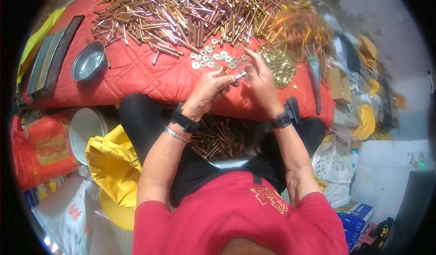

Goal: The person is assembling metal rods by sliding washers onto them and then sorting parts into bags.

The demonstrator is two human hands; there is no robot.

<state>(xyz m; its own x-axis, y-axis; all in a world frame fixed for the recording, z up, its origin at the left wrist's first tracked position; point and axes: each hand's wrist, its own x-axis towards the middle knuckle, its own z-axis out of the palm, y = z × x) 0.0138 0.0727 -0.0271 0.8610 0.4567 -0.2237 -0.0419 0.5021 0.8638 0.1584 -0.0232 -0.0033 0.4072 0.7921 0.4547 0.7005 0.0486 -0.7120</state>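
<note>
My left hand (210, 89) is closed, its thumb and fingers pinching a short shiny metal bolt (239, 76) that points to the right. My right hand (263, 83) faces it, thumb against or very near the bolt's end and index finger stretched away; whether it grips the bolt's tip is hard to see. Just beyond the hands, several flat round washers (210, 58) lie loose on the red quilted cover (145, 84). Beside my right hand is a heap of small brass-coloured nuts (280, 68). Behind these spreads a large pile of copper-coloured bolts (195, 14).
A metal bowl (89, 62) stands on the cover at left, near a dark long tray (56, 57). More bolts (215, 139) lie low between my knees. A white bucket (88, 132) and yellow bag (113, 162) are at left, a cardboard box (339, 86) at right.
</note>
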